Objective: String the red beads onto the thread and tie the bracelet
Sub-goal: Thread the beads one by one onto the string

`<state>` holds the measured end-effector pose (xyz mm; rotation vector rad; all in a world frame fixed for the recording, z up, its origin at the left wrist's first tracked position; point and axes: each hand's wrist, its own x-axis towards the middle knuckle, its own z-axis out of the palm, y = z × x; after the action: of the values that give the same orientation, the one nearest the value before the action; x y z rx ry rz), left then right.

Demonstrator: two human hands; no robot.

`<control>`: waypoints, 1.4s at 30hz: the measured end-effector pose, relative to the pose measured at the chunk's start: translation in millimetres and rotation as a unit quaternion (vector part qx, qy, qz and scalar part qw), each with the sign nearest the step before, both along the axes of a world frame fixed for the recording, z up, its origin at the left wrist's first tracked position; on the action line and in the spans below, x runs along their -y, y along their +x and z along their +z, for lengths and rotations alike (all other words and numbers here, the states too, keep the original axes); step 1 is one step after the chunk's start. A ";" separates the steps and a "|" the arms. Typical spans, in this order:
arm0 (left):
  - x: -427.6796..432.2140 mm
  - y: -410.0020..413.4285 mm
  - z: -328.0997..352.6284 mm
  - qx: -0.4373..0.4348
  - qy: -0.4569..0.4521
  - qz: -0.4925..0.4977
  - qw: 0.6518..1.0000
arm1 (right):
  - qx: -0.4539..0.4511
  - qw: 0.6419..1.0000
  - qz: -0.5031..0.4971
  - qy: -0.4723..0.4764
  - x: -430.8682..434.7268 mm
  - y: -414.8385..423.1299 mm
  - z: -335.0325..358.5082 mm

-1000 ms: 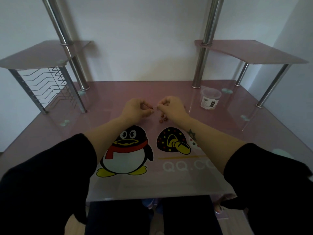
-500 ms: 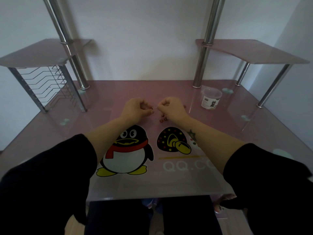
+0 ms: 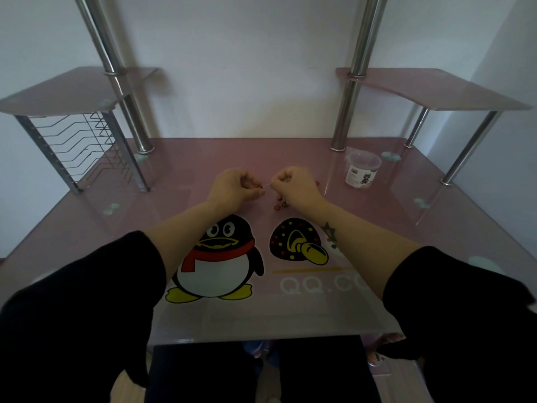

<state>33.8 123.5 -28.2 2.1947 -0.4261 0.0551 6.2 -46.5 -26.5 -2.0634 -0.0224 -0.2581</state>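
Pinching from both sides, the left hand (image 3: 236, 189) and right hand (image 3: 293, 186) meet over the middle of the pink tabletop (image 3: 186, 164), knuckles up and fingers curled. A short pale stretch of thread (image 3: 268, 185) spans the gap between them. The right fingers (image 3: 276, 184) are closed on its end at 3 o'clock; a red bead (image 3: 260, 186) sits at its 9 o'clock end, touching the left fingers (image 3: 255, 191), which are clenched around it. Whether the thread already passes through the bead is too small to tell. Loose beads (image 3: 280, 205) lie on the tabletop just below the right hand, at about 5 o'clock from the thread, with another red bead (image 3: 318, 183) peeking out at 3 o'clock of that hand. A clear tub (image 3: 363, 173) stands well apart toward 2 o'clock.
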 end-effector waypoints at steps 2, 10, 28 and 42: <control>0.2 0.1 0.0 -0.001 -0.002 0.001 1.000 | 0.000 1.000 0.000 -0.005 0.2 0.0 0.0; -0.1 -0.6 -0.2 -0.001 -0.007 -0.004 1.000 | -0.002 1.000 0.009 -0.007 0.5 0.6 -1.2; 0.2 0.3 -2.2 0.014 -0.005 -0.040 0.999 | 0.003 1.000 0.027 -0.014 -2.1 5.9 -4.6; 1.5 3.1 -0.3 -0.037 -0.077 -0.060 0.995 | 0.003 0.999 0.029 -0.022 1.7 4.0 -1.3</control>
<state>36.8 122.0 -28.5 2.0093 -0.4940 -0.0560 10.2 -48.1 -27.8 -2.1017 -0.0925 -0.2286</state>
